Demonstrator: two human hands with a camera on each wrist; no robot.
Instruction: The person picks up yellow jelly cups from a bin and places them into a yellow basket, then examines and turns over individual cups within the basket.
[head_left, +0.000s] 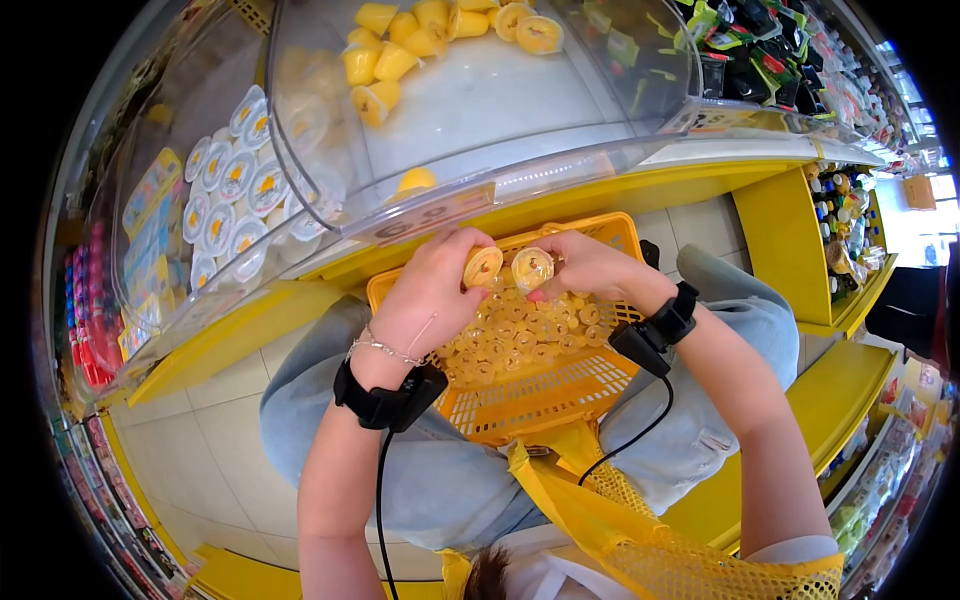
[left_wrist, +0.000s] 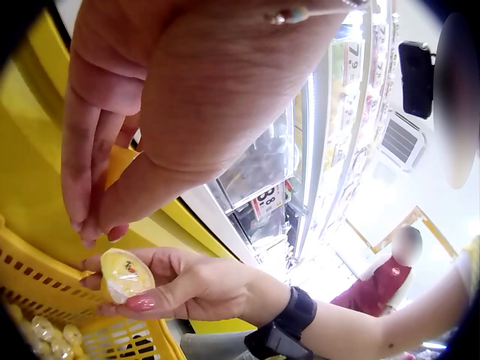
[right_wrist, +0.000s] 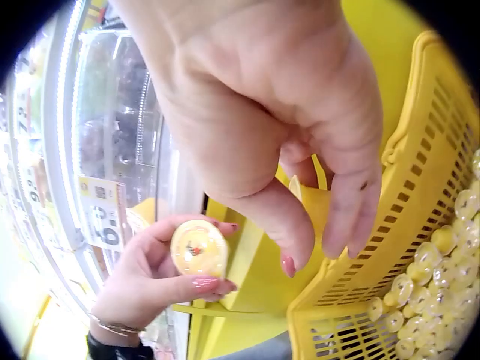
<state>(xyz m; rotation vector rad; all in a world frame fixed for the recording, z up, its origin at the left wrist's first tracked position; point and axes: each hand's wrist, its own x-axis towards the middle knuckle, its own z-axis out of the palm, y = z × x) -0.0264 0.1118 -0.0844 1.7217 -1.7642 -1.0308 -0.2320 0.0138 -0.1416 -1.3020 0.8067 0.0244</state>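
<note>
My left hand (head_left: 435,290) pinches a small yellow jelly cup (head_left: 483,267) between thumb and fingers, its round clear lid facing up. Close beside it, my right hand (head_left: 595,265) grips a second jelly cup (head_left: 533,269), which also shows its printed lid. Both hands are over the far part of a yellow shopping basket (head_left: 545,408), which sits between the person's legs. Many similar jelly cups (head_left: 530,335) lie heaped in the basket. In the right wrist view, the left hand (right_wrist: 142,281) has its thumb across the lid's edge.
A clear display bin (head_left: 480,130) with loose yellow jelly cups (head_left: 395,62) stands just beyond the basket. White-lidded cups (head_left: 235,175) fill the bin to its left. Yellow shelf edges (head_left: 780,180) run alongside. A person in a red vest (left_wrist: 379,289) stands in the background.
</note>
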